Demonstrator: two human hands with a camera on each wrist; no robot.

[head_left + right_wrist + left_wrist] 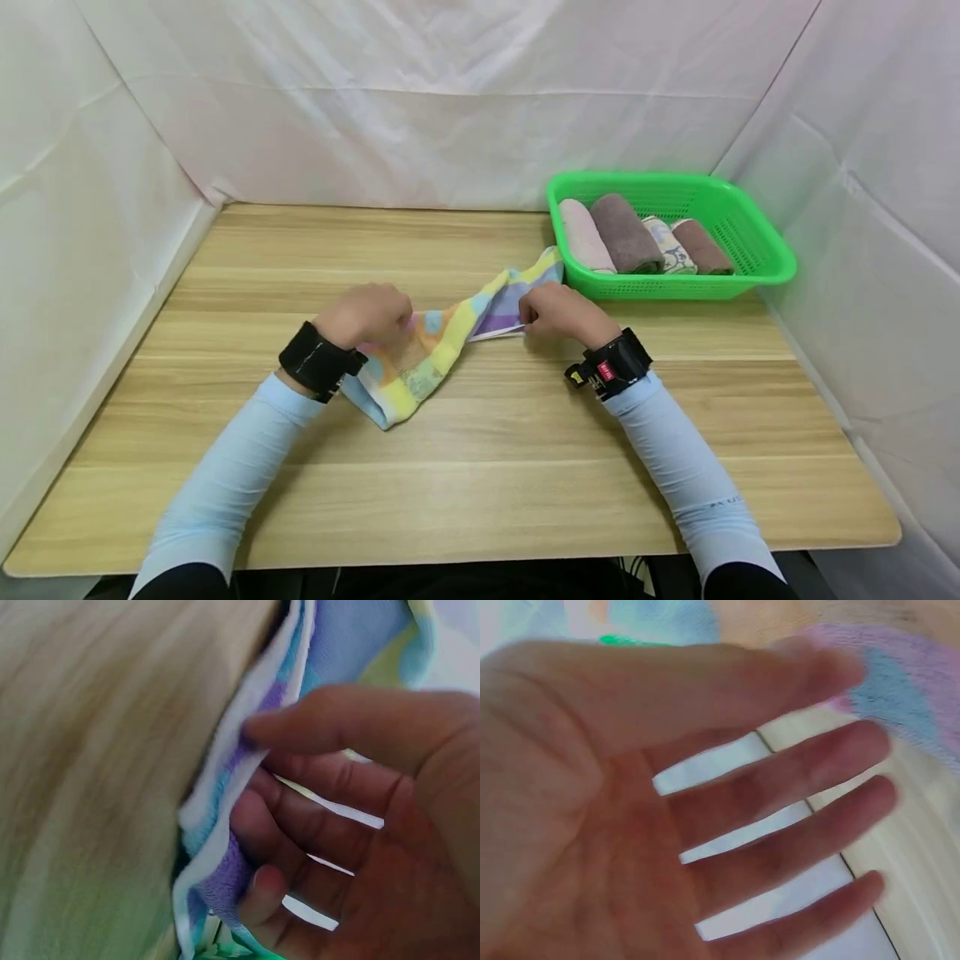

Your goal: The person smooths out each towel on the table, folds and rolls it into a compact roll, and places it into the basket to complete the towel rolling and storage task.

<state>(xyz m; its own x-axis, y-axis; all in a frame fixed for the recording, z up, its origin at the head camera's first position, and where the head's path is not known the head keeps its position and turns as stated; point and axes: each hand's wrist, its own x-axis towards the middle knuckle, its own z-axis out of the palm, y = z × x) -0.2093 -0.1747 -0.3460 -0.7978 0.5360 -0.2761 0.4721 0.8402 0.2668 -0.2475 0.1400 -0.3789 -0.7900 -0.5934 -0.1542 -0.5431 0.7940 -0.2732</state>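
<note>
A towel [450, 333] with a pastel patchwork pattern lies bunched and partly folded across the middle of the table. My left hand [371, 315] pinches its left part between thumb and index finger, the other fingers spread out, as the left wrist view shows. At the towel's right part my right hand [558, 312] pinches the white-trimmed edge [232, 765]. Purple and blue terry shows between two layers of that edge in the right wrist view. The towel's far right corner reaches up against the green basket [675, 287].
Inside the basket at the back right lie several rolled towels: a pale pink one [585, 237], a grey-brown one [626, 235], a patterned one [670, 246] and a brown one [703, 247]. White cloth walls [450, 142] border the wooden table [420, 492].
</note>
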